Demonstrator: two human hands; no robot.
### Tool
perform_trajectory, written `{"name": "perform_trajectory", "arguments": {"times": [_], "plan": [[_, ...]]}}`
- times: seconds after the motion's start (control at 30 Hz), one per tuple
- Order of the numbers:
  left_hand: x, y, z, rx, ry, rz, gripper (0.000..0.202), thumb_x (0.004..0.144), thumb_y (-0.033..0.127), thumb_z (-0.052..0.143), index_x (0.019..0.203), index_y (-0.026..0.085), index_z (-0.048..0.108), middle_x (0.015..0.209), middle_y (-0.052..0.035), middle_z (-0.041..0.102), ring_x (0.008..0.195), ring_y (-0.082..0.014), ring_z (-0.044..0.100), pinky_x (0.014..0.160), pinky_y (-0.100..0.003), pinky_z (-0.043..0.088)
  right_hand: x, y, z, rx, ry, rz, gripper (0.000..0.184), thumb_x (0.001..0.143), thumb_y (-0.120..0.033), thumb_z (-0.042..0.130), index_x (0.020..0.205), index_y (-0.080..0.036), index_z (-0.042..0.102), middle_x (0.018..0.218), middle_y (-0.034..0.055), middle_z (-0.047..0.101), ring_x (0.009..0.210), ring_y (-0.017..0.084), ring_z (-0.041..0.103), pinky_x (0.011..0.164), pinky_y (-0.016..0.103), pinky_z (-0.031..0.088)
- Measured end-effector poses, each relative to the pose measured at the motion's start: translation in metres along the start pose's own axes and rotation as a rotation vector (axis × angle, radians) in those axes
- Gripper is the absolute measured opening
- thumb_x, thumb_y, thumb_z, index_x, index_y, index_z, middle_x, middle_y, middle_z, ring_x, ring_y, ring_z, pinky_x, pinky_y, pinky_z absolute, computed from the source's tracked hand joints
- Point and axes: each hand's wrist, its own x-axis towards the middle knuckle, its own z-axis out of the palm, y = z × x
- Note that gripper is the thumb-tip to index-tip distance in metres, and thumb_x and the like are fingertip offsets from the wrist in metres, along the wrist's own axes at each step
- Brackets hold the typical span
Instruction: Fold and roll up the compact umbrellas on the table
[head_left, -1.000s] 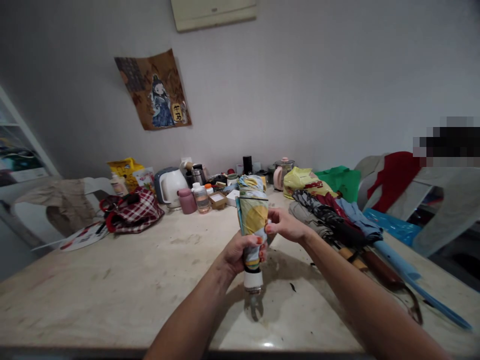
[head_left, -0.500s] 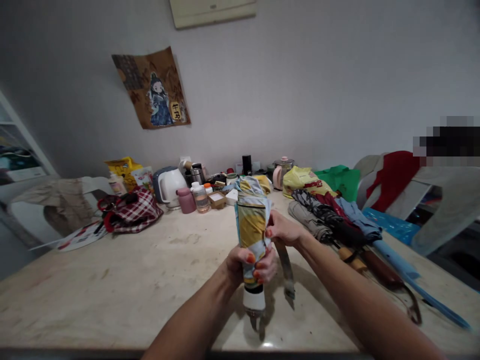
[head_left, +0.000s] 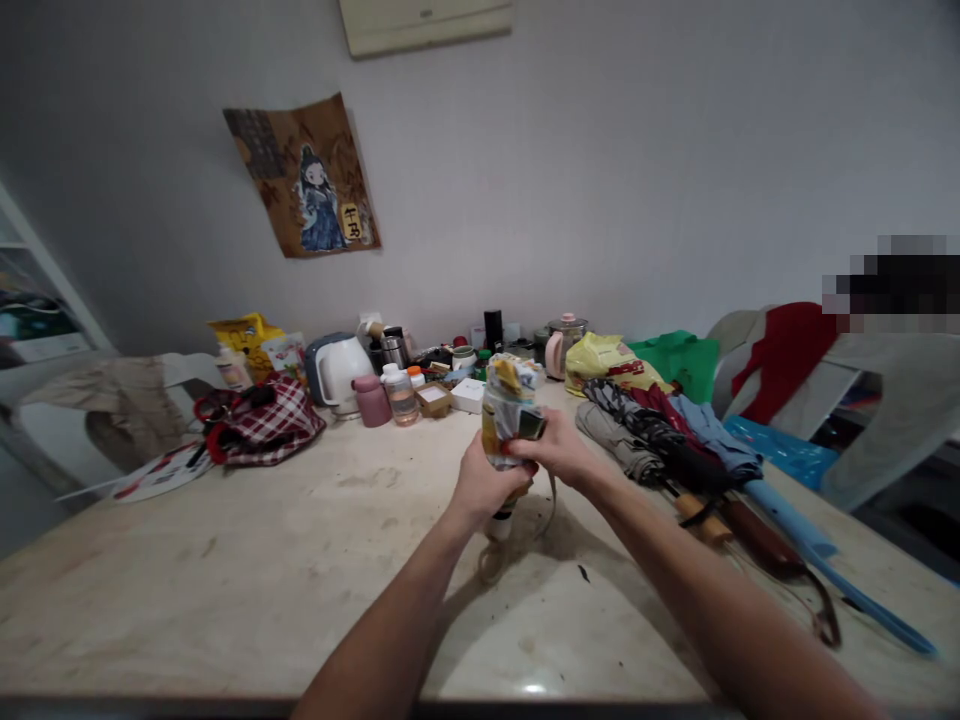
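Observation:
I hold a folded compact umbrella (head_left: pixel 504 415) with yellow, blue and white fabric upright above the table (head_left: pixel 225 580). My left hand (head_left: pixel 480 485) is wrapped round its lower part, just above the white handle (head_left: pixel 501 524). My right hand (head_left: pixel 559 450) is closed on the fabric from the right, fingers over a dark strap. A wrist loop hangs below the handle.
Several folded umbrellas (head_left: pixel 675 440) lie on the right of the table. A plaid bag (head_left: pixel 262 425), a white kettle (head_left: pixel 337 372), bottles and small boxes crowd the far edge. Yellow (head_left: pixel 607 362) and green bags sit behind. Chairs with clothes stand at both sides.
The umbrella has been lifted away from me and the fabric is bunched tighter. My right hand has come round onto it, wrapping the strap that hung loose half a second ago.

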Motion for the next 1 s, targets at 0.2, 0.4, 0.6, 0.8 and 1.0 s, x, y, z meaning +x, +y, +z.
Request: {"name": "perform_trajectory", "arguments": {"times": [0.2, 0.4, 0.6, 0.8, 1.0], "plan": [[0.002, -0.003, 0.006, 0.051, 0.196, 0.074, 0.047, 0.047, 0.005, 0.074, 0.091, 0.017, 0.064, 0.085, -0.0033, 0.069, 0.080, -0.0191, 0.063, 0.070, -0.026, 0.047, 0.004, 0.003, 0.012, -0.072, 0.003, 0.081, 0.030, 0.054, -0.025, 0.076, 0.081, -0.013, 0.068, 0.076, 0.0015, 0.065, 0.068, 0.014, 0.053, 0.066, 0.026, 0.045], [-0.001, 0.005, -0.010, -0.277, 0.000, -0.258, 0.026, 0.046, 0.017, 0.068, 0.071, 0.015, 0.059, 0.054, 0.0028, 0.056, 0.047, -0.0096, 0.048, 0.048, -0.023, 0.039, 0.006, 0.000, -0.020, -0.346, -0.190, 0.003, 0.039, 0.065, -0.040, 0.074, 0.050, -0.016, 0.048, 0.051, -0.0060, 0.032, 0.053, 0.007, 0.026, 0.048, 0.022, 0.018], [-0.001, 0.006, -0.012, -0.294, -0.016, -0.270, 0.027, 0.044, 0.015, 0.070, 0.067, 0.014, 0.057, 0.052, 0.0030, 0.055, 0.044, -0.0082, 0.048, 0.045, -0.022, 0.039, 0.002, 0.002, -0.027, -0.083, -0.174, 0.086, 0.039, 0.069, -0.052, 0.072, 0.067, -0.014, 0.060, 0.051, -0.0062, 0.038, 0.048, 0.006, 0.025, 0.046, 0.023, 0.014], [-0.003, 0.008, -0.011, -0.307, -0.040, -0.263, 0.029, 0.044, 0.016, 0.072, 0.070, 0.014, 0.059, 0.054, 0.0027, 0.056, 0.044, -0.0086, 0.050, 0.045, -0.023, 0.039, 0.002, -0.003, -0.028, -0.115, -0.183, 0.124, 0.038, 0.062, -0.048, 0.078, 0.062, -0.012, 0.063, 0.052, -0.0047, 0.043, 0.051, 0.006, 0.028, 0.048, 0.023, 0.016], [-0.001, 0.011, -0.014, -0.299, 0.013, -0.262, 0.029, 0.043, 0.014, 0.070, 0.069, 0.014, 0.058, 0.053, 0.0042, 0.056, 0.044, -0.0070, 0.048, 0.045, -0.020, 0.039, 0.000, -0.009, -0.029, -0.008, -0.033, -0.008, 0.039, 0.058, -0.043, 0.082, 0.055, -0.016, 0.054, 0.054, -0.0038, 0.046, 0.053, 0.008, 0.035, 0.051, 0.025, 0.024]]}}
